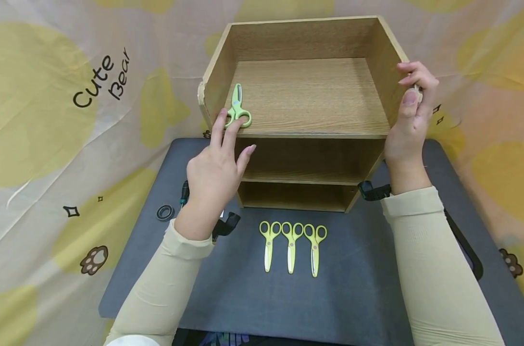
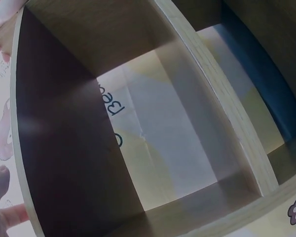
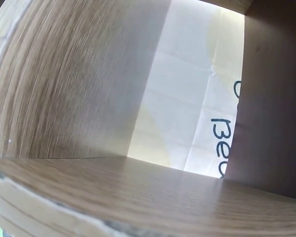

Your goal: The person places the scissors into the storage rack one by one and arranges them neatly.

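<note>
Touching light-green, loop-handled scissors [image 1: 236, 103] up on the tan wooden shelf [image 1: 305, 96], the left hand [image 1: 212, 170] is spread, the right hand [image 1: 408, 117] seemingly grips the right edge, and three yellow-green pairs [image 1: 291, 245] remain nearer.

Three yellow-green, loop-handled scissors [image 1: 291, 250] lie toward the slate-blue bench's [image 1: 353, 288] front edge. Light-green scissors [image 1: 236, 100] mark the top front-left corner of the tan, wood-grained shelf [image 1: 305, 96]. The cloth [image 1: 93, 161] is whitish, blotched yellow.

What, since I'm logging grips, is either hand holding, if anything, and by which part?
No clear hold: the left hand touches the handles of the green scissors; the right hand is at the right side of the wooden shelf, its grip unclear.
</note>
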`<state>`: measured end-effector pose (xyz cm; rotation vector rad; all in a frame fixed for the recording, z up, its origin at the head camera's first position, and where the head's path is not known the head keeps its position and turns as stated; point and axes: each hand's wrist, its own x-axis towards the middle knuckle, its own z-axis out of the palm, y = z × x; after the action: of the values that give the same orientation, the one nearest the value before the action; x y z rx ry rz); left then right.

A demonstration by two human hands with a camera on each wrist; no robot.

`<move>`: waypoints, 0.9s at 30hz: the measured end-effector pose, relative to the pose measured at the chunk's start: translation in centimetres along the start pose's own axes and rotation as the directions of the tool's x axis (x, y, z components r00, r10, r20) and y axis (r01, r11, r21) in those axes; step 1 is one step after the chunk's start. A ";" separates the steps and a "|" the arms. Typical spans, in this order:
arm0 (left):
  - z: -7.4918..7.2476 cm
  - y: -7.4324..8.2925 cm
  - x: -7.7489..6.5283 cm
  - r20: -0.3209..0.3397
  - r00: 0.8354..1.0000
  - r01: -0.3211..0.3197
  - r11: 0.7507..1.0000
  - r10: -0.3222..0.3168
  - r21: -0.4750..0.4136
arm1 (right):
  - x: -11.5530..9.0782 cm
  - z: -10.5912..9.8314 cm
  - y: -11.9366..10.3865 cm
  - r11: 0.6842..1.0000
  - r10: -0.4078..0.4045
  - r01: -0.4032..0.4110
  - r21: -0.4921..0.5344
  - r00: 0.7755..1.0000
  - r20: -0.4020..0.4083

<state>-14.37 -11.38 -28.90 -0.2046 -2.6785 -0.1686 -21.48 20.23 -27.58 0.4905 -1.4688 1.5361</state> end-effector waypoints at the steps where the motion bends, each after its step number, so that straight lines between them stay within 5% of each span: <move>1: 0.1 -0.1 0.0 -0.010 1.000 -0.002 1.000 0.002 -0.004 | 0.0 0.0 0.0 1.000 0.000 0.000 0.002 1.000 -0.002; 11: 0.8 -0.4 -0.4 -0.104 0.994 -0.032 0.999 0.028 -0.035 | 0.0 0.1 -0.3 1.000 -0.001 0.001 -0.002 1.000 -0.008; 24: 0.3 -0.3 -0.2 0.010 1.000 0.009 0.998 -0.009 -0.060 | -0.1 0.1 -0.2 1.000 -0.002 0.002 0.000 1.000 -0.003; 27: 0.5 -0.4 -0.7 -0.081 0.997 -0.020 0.996 0.013 -0.090 | -0.1 0.1 -0.3 1.000 -0.001 0.001 -0.001 1.000 -0.003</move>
<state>-14.01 -11.79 -29.68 -0.2430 -2.5907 -0.2876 -21.24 20.06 -27.43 0.4885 -1.4672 1.5340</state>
